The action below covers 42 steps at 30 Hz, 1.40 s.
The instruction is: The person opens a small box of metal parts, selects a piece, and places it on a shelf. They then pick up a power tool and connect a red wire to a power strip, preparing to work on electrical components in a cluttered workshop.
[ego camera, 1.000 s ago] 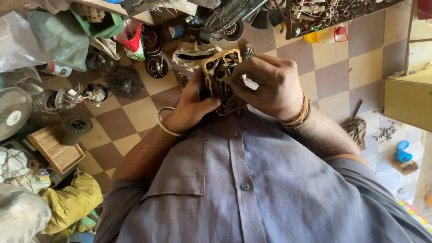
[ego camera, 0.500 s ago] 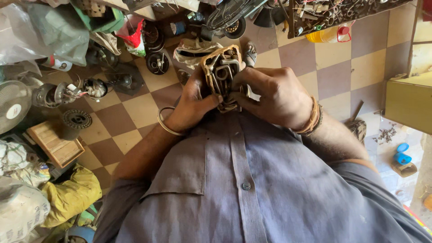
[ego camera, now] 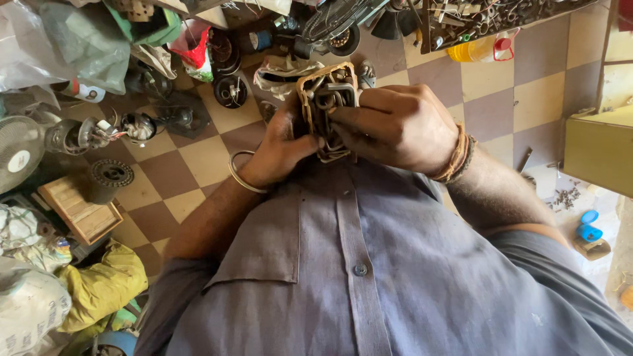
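Note:
Both hands hold one object in front of my chest: a rectangular wound coil (ego camera: 324, 99) wrapped in brown paper, with grey metal plates stacked in its middle. My left hand (ego camera: 280, 148) grips its left side from behind, a metal bangle on that wrist. My right hand (ego camera: 395, 125) closes over its right side, fingers pressing on the metal plates; woven bands circle that wrist. My grey buttoned shirt fills the lower part of the view.
Checkered brown and cream floor tiles lie below. At the left are motor parts (ego camera: 109, 178), a small fan (ego camera: 16, 151), a wooden box (ego camera: 79, 211), plastic bags and yellow cloth (ego camera: 102, 283). A tray of metal bits (ego camera: 488, 16) and a yellow bottle (ego camera: 478, 49) sit at the top right.
The coil has been tilted and lifted slightly; my right hand has slid further over its right side and my fingers have shifted on the metal plates.

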Available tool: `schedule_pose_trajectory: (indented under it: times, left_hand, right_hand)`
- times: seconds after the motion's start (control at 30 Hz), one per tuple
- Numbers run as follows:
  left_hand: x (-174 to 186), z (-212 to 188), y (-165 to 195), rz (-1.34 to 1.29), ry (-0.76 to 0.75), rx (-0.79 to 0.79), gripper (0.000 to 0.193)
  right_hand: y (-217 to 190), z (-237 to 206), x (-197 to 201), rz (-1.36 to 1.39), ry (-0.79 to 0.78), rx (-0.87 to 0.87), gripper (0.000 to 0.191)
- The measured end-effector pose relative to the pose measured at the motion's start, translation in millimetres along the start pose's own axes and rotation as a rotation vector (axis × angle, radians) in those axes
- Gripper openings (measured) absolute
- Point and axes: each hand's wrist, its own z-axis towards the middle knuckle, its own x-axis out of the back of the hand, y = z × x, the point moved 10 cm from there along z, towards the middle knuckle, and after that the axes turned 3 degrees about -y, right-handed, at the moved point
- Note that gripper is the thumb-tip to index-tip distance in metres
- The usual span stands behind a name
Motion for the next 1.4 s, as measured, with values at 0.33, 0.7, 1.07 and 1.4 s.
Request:
schedule_pose_trajectory:
  times: [0.33,0.7,1.07,1.4]
  left_hand:
    - [0,1,3,-0.182,0.016,0.002,0.08]
    - [1,-1,1,0.098,0.01,-0.039,0.083]
    - [-9,3,10,0.087,-0.045,-0.011,0.083]
    - [-4,2,2,0.026,-0.023,-0.02,0.082]
  right_hand:
    - [26,-19,-12,0.284,0.28,-0.26,0.019]
    - [3,-10,-3,0.066,0.052,-0.183,0.021]
    - [31,-9,-8,0.328,0.157,-0.173,0.032]
    - [15,-7,1,0.138,-0.014,-0.153,0.018]
